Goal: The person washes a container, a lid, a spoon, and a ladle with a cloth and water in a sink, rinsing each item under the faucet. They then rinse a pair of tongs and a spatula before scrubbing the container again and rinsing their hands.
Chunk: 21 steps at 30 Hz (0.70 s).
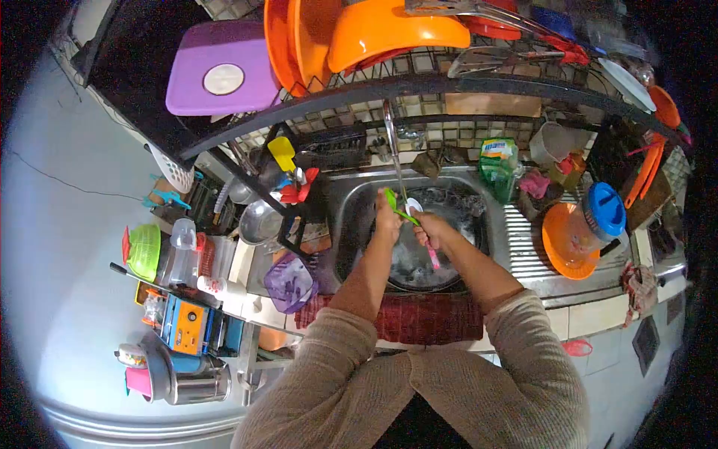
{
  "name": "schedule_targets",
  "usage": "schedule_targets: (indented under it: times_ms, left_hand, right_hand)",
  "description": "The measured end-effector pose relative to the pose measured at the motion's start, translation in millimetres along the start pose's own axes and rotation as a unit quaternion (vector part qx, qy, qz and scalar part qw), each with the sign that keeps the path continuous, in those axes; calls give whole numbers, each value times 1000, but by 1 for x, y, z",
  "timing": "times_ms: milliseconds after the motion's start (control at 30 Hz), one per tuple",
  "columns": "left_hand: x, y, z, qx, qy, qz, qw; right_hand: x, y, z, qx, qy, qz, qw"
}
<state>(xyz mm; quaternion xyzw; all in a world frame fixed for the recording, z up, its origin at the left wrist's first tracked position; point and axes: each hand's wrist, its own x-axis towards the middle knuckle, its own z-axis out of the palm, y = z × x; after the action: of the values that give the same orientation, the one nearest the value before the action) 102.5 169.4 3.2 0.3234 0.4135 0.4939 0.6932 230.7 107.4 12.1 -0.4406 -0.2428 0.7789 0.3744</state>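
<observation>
Both of my hands are over the steel sink [348, 217], under the tap [390, 131]. My left hand [387, 222] holds a green utensil [394, 203] by its end. My right hand [428, 228] is closed around a pink handle [433, 257] that points down toward a dark round pan [449, 273] in the basin. A small white piece [414, 204] shows just above my right hand; I cannot tell what it belongs to. Both sleeves are beige knit.
A dish rack overhead carries orange bowls [374, 30] and a purple lid [221, 71]. Right of the sink stand a green soap packet [497, 165], an orange plate [557, 243] and a blue-lidded jar [602, 213]. A red cloth [426, 318] lies on the front edge. Bottles and a green colander [143, 251] crowd the left.
</observation>
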Motion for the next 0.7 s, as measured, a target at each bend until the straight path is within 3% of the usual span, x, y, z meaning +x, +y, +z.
schedule_targets:
  times_ms: [133, 233, 333, 400, 433, 500, 567, 633, 700]
  left_hand:
    - [-13, 19, -15, -108, 60, 2, 992]
    - [9, 6, -50, -178, 6, 10, 984]
    - [-17, 24, -37, -226, 45, -17, 973]
    - [-11, 23, -37, -197, 62, -45, 978]
    - [-8, 22, -36, -166, 79, -74, 980]
    - [3, 7, -33, -164, 48, -79, 982]
    - [9, -8, -27, -114, 22, -110, 987]
    - [-11, -1, -2, -98, 7, -100, 990]
    - [-10, -8, 12, -191, -46, -115, 974]
  right_hand:
    - [16, -13, 14, -4, -32, 1, 999]
    - [28, -23, 21, -80, -26, 5, 996]
    - [29, -27, 24, -198, -1, -47, 979]
    - [26, -30, 15, -394, 16, -66, 917]
    - [27, -27, 6, -395, 19, -67, 916]
    - [24, -13, -9, -225, -48, -27, 973]
    - [14, -11, -21, -230, -1, -42, 972]
    - [8, -16, -44, -247, -101, 2, 964]
    - [-11, -23, -54, -230, -90, 15, 969]
